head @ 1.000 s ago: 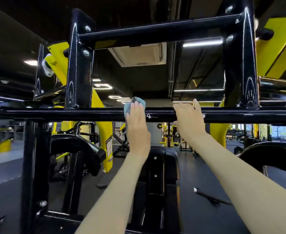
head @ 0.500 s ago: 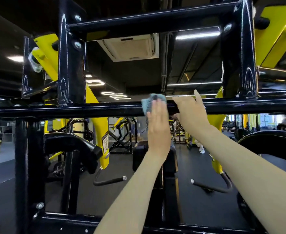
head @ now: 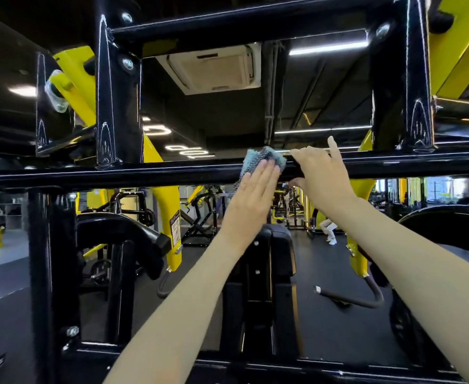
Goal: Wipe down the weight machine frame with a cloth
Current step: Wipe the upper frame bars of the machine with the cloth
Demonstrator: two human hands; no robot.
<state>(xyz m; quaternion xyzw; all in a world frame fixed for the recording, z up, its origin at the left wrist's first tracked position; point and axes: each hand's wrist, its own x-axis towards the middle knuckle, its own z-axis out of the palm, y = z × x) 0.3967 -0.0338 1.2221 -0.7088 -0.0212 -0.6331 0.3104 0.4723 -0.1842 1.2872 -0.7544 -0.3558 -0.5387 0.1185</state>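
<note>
cloth (head: 258, 159): blue-grey, bunched, on the top/front of the black frame crossbar (head: 144, 174), approx mid-span, overhead reach. One tail hangs below the bar.

left grip (head: 252, 195): spread flat, fingers straight, palm pressing the cloth onto the bar. Nothing wraps the cloth.
right grip (head: 322, 176): curled over the same bar just right of the cloth. Thumb looks to be underneath, index finger sticks up. Cloth edge is right beside it, can't tell if touching.

risks, imo:
1. cloth is held by friction only. Pressure eases or the sweep's too fast → it slides off the far side and drops onto the seat pad (head: 272, 245) or floor (head: 6, 286).
2. stroke right runs straight into the right grip → patch under that hand gets skipped unless the hand shifts.
3. stroke left ends at the upright post (head: 117, 106). Weld foot + bolts (head: 128, 63) there can snag the loose tail and yank the cloth from under the palm.
4. arms near full stretch → weak, uneven pressure. Prob only the top/front face gets wiped, underside + back missed.
5. bar's glossy. If the right grip takes body weight and slips, balance goes.
</note>
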